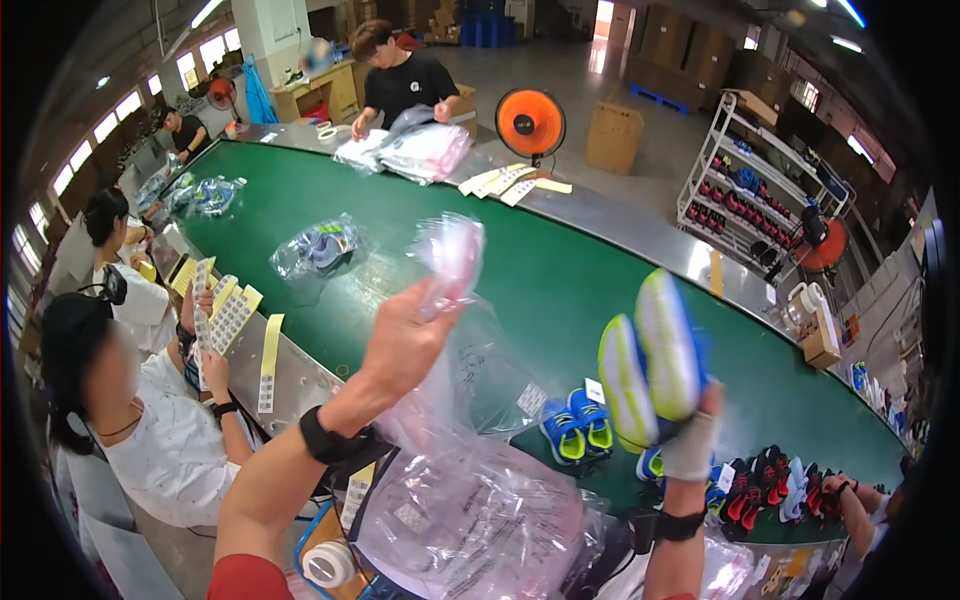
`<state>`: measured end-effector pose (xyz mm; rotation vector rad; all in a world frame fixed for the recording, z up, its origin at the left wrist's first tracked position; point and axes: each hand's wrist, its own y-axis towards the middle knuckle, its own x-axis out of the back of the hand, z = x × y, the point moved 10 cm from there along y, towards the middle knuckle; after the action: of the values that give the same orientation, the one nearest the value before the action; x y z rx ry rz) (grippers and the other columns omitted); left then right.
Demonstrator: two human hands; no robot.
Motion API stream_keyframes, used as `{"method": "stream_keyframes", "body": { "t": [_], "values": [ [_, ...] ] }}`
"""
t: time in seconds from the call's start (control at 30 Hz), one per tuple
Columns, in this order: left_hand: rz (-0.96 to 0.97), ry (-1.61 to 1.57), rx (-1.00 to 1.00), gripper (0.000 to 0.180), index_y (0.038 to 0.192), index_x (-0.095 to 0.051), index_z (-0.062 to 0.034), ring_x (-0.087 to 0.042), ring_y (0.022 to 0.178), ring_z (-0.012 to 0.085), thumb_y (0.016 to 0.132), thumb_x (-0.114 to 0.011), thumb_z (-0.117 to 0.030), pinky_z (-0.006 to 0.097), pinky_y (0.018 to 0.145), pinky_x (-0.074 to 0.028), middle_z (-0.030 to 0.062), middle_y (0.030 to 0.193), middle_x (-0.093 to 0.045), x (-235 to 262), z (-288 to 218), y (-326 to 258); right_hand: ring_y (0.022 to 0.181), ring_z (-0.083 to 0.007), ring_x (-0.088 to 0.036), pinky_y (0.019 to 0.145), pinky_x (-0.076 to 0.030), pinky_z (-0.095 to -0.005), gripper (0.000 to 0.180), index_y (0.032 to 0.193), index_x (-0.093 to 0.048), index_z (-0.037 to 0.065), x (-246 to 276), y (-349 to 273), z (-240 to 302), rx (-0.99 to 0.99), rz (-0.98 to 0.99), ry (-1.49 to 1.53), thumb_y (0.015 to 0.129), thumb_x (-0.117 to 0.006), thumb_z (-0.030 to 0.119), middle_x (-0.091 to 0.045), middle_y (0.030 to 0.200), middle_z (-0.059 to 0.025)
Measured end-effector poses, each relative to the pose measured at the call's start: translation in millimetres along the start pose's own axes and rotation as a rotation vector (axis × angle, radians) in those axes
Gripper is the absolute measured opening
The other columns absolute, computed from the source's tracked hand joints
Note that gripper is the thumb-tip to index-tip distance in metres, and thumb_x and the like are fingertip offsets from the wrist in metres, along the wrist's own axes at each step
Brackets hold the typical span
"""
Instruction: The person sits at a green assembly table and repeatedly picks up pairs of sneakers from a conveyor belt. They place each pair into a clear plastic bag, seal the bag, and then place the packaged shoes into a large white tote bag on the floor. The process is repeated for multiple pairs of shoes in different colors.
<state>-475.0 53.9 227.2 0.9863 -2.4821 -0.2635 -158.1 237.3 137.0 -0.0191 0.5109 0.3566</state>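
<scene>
My left hand [400, 340] is raised over the green belt, its fingers closed on the bunched top of a clear plastic bag [450, 255]. To the right, my right hand [693, 445], in a pale glove that leaves fingertips bare, grips a pair of sneakers [665, 345], their white and lime soles turned toward me. Below them a blue and lime pair of shoes [577, 427] rests on the belt, with a white tag. Between my forearms lies a heap of clear plastic bags [470, 510].
The green conveyor belt [560, 290] carries a bagged pair of shoes [318, 245] and a row of red and black shoes [765, 485]. Co-workers handle sticker sheets [230, 315] at left and bags [420, 150] across the belt. An orange fan [530, 122] stands behind.
</scene>
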Motion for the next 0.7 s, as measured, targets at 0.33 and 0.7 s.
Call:
{"method": "stream_keyframes", "body": {
  "t": [0.33, 0.7],
  "values": [
    [0.336, 0.148, -0.32, 0.018, 0.095, -0.058, -0.0031, -0.058, 0.062, 0.0416, 0.083, -0.064, -0.014, 0.041, 0.052, -0.045, 0.0244, 0.066, -0.056, -153.5, -101.1, -57.1, 0.064, -0.029, -0.057, 0.056, -0.047, -0.0377, 0.028, 0.072, -0.064, 0.007, -89.2, -77.4, 32.0, 0.603, 0.704, -1.313, 0.068, -0.073, 0.033, -0.056, 0.072, -0.0122],
    [0.444, 0.102, -0.493, 0.013, 0.097, -0.054, -0.0058, -0.061, 0.059, 0.0381, 0.085, -0.051, -0.013, 0.046, 0.053, -0.048, 0.0226, 0.06, -0.056, -248.6, -141.8, -104.9, 0.066, -0.0289, -0.063, 0.06, -0.052, -0.0395, 0.045, 0.125, -0.045, 0.011, -33.8, -85.9, 7.0, 0.684, 0.556, -1.042, 0.082, -0.056, 0.018, -0.063, 0.084, -0.0112]
  ]
}}
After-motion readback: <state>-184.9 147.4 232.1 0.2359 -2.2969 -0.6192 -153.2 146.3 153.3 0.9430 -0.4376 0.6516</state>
